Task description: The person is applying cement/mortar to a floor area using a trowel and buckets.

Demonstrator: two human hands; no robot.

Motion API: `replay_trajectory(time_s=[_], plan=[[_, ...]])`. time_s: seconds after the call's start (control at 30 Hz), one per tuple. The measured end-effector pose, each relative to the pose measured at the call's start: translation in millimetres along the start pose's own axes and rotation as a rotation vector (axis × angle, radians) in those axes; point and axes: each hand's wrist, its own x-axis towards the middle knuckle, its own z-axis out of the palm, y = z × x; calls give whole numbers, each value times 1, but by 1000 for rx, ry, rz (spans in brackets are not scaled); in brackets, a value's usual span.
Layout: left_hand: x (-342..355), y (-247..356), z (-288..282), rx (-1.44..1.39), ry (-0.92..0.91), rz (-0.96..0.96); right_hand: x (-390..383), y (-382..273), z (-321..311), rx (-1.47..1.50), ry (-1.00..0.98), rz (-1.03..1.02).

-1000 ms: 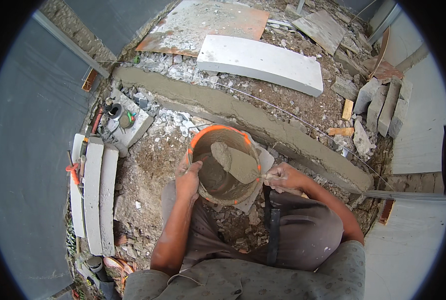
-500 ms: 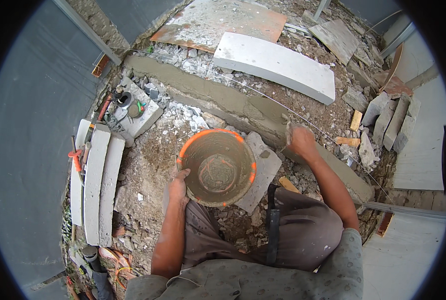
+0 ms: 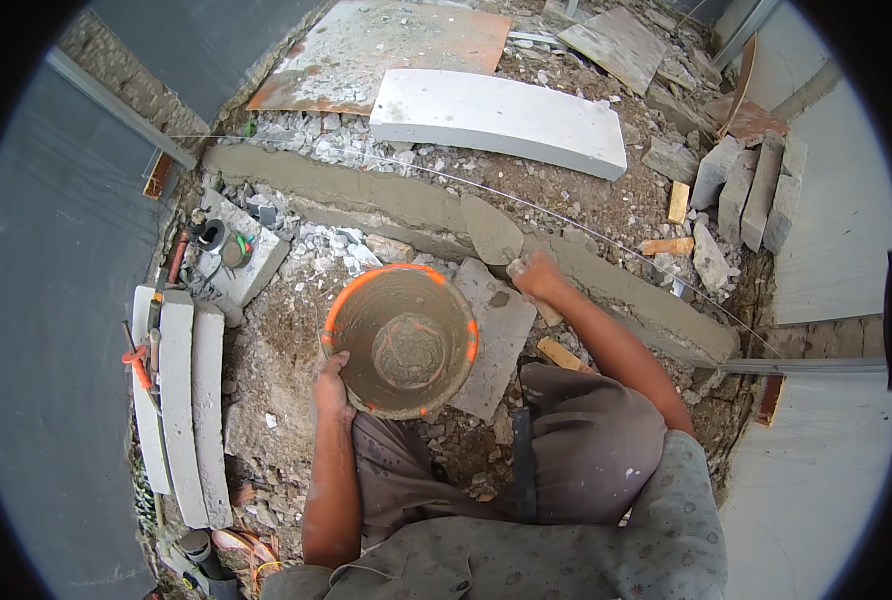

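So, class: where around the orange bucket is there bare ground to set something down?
Bare dirt lies left of the orange bucket, bordered by the grey kerb slabs. Crowded: rubble before the mortar bed, and the flat stone by the right hand.

Even, soft daylight fills the scene, bright but without hard-edged shadows; only a faint shade lies under the orange bucket (image 3: pixel 403 338) and along the near side of the mortar bed (image 3: pixel 396 205). The pale slab (image 3: pixel 498 120) and the white wall at the right rim come close to glare. The fisheye lens bends straight edges toward a black circular border, while the centre stays sharp, with slight softness near the rim.
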Motion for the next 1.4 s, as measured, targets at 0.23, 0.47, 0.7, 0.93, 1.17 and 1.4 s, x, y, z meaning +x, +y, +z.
replay_trajectory(time_s=[0.23, 0.47, 0.7, 0.93, 1.17, 1.4], plan=[[8, -2, -11, -32, 20, -12, -91, 33, -33, 605, -47, 363], [15, -5, -15, -23, -5, -20, -104, 69, -107, -468, 465, 229], [10, -2, -10, -16, 22, -3, -34, 25, -111, -562, 89, 168], [5, -2, -4, 74, 108, -9, 34, -46, -80, -534, -2, -58], [1, -3, 0, 35, 98, -13, 44, -62, -78, -467, 11, -87], [6, -10, -6, 12, 68, 16, 28, -58, -59, -430, 85, -115]])
